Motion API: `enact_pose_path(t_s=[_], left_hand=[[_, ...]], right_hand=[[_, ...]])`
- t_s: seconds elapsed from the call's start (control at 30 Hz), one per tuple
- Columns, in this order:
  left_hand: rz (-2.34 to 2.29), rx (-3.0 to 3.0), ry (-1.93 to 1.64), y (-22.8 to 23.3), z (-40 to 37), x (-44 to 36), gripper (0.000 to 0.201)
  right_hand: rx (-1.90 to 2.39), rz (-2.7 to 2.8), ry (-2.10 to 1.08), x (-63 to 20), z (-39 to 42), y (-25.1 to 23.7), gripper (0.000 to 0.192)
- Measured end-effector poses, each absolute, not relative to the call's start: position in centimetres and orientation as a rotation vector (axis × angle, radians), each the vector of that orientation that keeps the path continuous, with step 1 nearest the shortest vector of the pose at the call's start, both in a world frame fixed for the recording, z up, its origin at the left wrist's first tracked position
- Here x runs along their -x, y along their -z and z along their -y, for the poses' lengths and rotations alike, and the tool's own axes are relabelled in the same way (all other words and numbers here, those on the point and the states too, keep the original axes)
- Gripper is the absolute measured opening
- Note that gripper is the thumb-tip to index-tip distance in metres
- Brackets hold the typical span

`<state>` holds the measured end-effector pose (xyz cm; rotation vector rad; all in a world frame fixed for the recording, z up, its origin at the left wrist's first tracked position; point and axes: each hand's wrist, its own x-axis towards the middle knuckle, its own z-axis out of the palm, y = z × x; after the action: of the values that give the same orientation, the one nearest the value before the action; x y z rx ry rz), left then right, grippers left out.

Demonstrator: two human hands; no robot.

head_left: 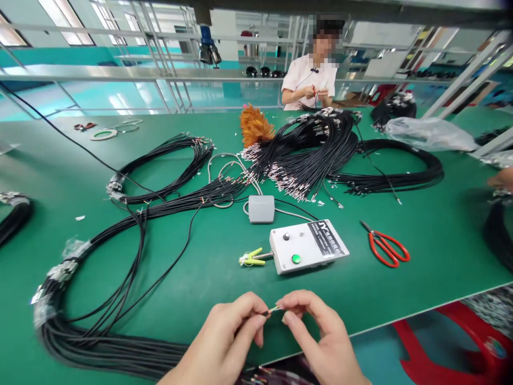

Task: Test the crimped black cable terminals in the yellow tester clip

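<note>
Near the front edge of the green table, my left hand (236, 331) pinches the dark sheath of a black cable close to its stripped end. Thin light-coloured inner wires (274, 309) stick out of the sheath toward the right. Thumb and forefinger of my right hand (316, 326) are closed on the tips of these wires. Beyond my hands lies a white control box (308, 248) with a green button and a yellow clip (252, 258) on its shaft. To the left curves a large bundle of black cables (116, 350), bound with clear wrap.
Red-handled scissors (388, 248) lie right of the box. A grey box (261, 208), a heap of black cables (312, 149), a cable coil (160, 166) and an orange duster (255, 125) lie farther back. Across the table sits a co-worker (308, 80). A red stool (452, 347) stands below the front edge.
</note>
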<state>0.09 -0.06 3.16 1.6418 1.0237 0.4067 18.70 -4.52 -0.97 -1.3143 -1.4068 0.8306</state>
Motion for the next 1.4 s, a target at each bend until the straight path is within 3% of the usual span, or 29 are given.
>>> enact_pose_path(t_s=[0.33,0.67,1.1,1.4], left_hand=[[-1.091,-1.200,-0.540,-2.2,0.6,-1.0,0.034],[-1.095,-1.235,-0.559,-2.3,0.3,-0.8,0.034],[-1.073,-1.028,-0.675,-1.7,0.6,-0.7,0.040],[-1.069,-1.022,-0.651,-1.7,0.6,-0.6,0.043]], right_hand=[[1.340,1.205,-0.989,-16.9,3.2,0.1,0.009],[1.319,0.901,-1.367,-16.2,2.0,-0.5,0.028],[1.281,0.829,-1.376,-15.1,2.2,0.2,0.040],[1.215,0.764,-1.417,-15.0,1.1,0.4,0.033]])
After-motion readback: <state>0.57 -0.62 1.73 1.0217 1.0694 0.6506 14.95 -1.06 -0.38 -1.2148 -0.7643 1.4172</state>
